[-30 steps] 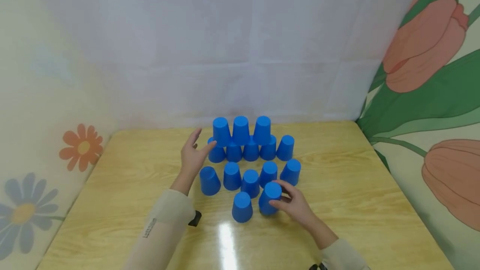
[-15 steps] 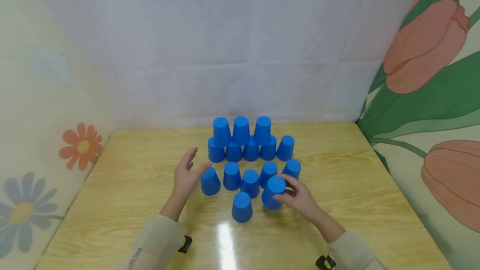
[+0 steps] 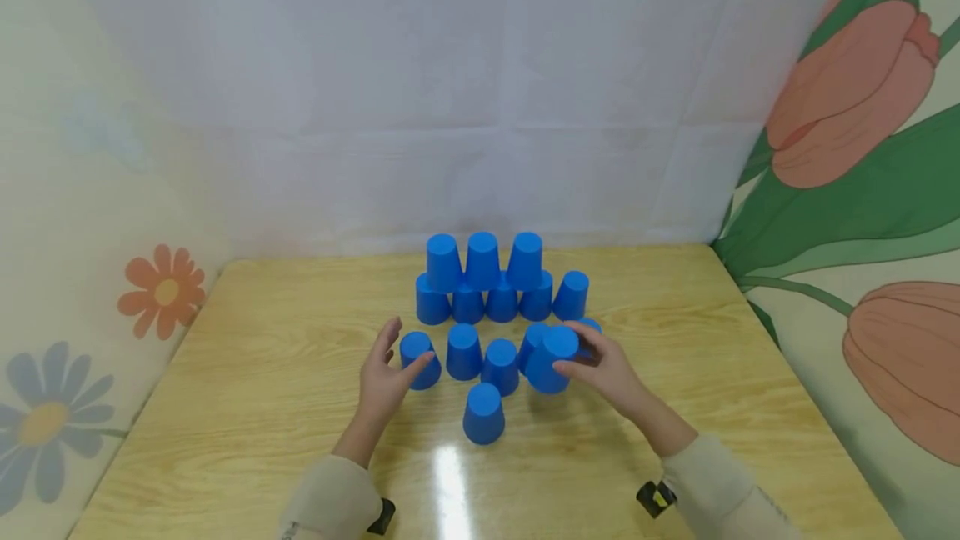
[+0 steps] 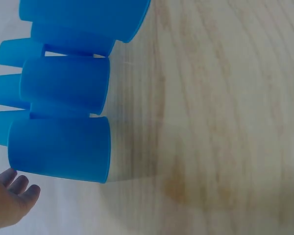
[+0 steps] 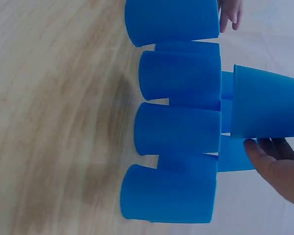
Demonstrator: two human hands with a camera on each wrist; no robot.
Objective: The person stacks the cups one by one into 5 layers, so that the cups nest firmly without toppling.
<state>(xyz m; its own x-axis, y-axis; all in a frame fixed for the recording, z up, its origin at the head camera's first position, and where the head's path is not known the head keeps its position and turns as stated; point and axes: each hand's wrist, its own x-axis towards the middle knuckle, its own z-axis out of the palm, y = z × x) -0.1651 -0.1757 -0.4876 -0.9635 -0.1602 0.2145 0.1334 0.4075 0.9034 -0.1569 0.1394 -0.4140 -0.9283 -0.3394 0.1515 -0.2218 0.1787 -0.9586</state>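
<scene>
My right hand (image 3: 611, 373) grips an upside-down blue cup (image 3: 551, 361) by its right side, thumb in front. In the right wrist view that held cup (image 5: 267, 105) is raised above the standing cups, with the hand (image 5: 281, 171) beside it. My left hand (image 3: 384, 382), thumb and fingers spread, is around the left side of the leftmost cup (image 3: 417, 348) of the middle row; whether it touches is unclear. The left wrist view has the fingers (image 4: 28, 195) loosely bent near a standing cup (image 4: 59, 149). A single cup (image 3: 483, 415) stands nearest the front.
Behind, three cups (image 3: 482, 261) sit on a row of upside-down cups (image 3: 502, 304), whose rightmost cup (image 3: 572, 297) bears nothing. Between the hands stand more cups (image 3: 464, 352), one (image 3: 501, 367) slightly forward. All are on a wooden table (image 3: 262, 373) before a white cloth (image 3: 480, 90).
My right hand has lifted its cup from near the front and carried it back and slightly right. The left hand drew back from the rear stack to beside the leftmost middle-row cup.
</scene>
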